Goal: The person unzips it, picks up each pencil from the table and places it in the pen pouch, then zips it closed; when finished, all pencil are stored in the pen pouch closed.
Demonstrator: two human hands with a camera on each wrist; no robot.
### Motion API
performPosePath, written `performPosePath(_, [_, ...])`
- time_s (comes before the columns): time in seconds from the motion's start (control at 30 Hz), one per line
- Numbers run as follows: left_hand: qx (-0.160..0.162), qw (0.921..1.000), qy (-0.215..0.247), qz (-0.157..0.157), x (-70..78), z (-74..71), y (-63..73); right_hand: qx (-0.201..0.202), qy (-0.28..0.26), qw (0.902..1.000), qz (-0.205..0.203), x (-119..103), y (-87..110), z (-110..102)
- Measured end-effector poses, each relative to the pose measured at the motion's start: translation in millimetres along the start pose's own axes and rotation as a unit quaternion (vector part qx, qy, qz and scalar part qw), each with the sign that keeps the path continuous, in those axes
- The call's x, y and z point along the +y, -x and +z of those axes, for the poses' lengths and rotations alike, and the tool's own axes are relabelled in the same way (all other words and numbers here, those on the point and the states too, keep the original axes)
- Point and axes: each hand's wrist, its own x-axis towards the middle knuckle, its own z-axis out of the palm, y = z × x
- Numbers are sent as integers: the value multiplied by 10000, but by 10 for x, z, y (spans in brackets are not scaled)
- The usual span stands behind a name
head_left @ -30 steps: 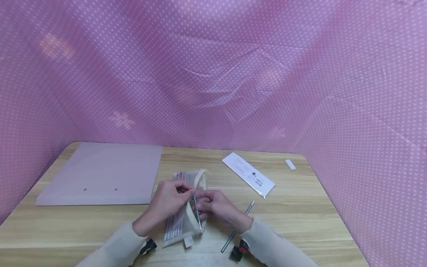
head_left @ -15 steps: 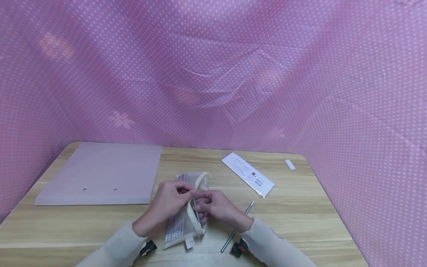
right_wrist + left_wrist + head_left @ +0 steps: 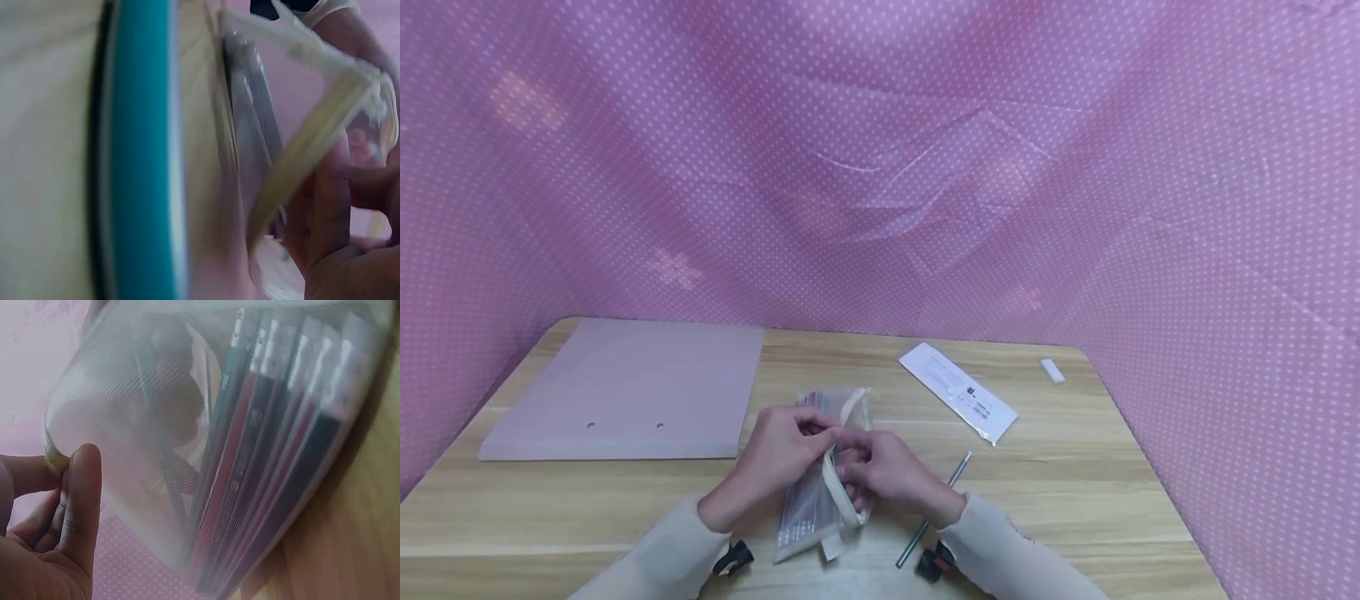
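Note:
A translucent mesh pencil pouch [image 3: 807, 508] with a cream zip edge lies in front of me, its mouth turned to the right. Several pencils with white eraser ends [image 3: 275, 394] lie side by side in it. My left hand [image 3: 782, 446] pinches the rim of the mouth between thumb and finger, as the left wrist view shows at close range. My right hand [image 3: 887, 471] reaches into the mouth. Through the mesh, a dark green pencil [image 3: 156, 425] shows slanting at the right hand's curled fingers. The zip edge [image 3: 306, 150] crosses in front of those fingers in the right wrist view.
A loose teal pencil [image 3: 913, 543] lies under my right wrist, looming large in the right wrist view. Beyond are a white printed packet [image 3: 958, 392] and a white eraser [image 3: 1052, 371]. A pale flat board [image 3: 632, 392] covers the left of the wooden table [image 3: 1112, 500].
The right hand has gone deeper into the pouch with the pencil, now mostly hidden in the head view. The pouch has shifted slightly right and nearer. The left hand keeps its pinch.

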Motion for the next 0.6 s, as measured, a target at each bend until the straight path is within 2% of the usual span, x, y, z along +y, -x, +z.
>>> performPosePath(0.17, [-22,10000,55,71,1,-8,-6,239,848,9959,-199,-35,44,9])
performPosePath(0.27, [-10,9999,24,101,8,-21,-7,405,915,9944,-347,-42,51,-26])
performPosePath(0.33, [-13,9999,-6,115,7,-25,-8,429,601,9965,-393,-39,52,-59])
performPosePath(0.43, [-20,10000,-11,95,4,-29,-13,156,-413,9981,-419,-34,51,-110])
performPosePath(0.53, [-33,10000,16,19,3,-33,-18,-257,-1419,9887,-406,-24,44,-151])
performPosePath(0.6, [-30,10000,27,-30,1,-33,-19,-375,-1776,9825,-418,-13,37,-168])
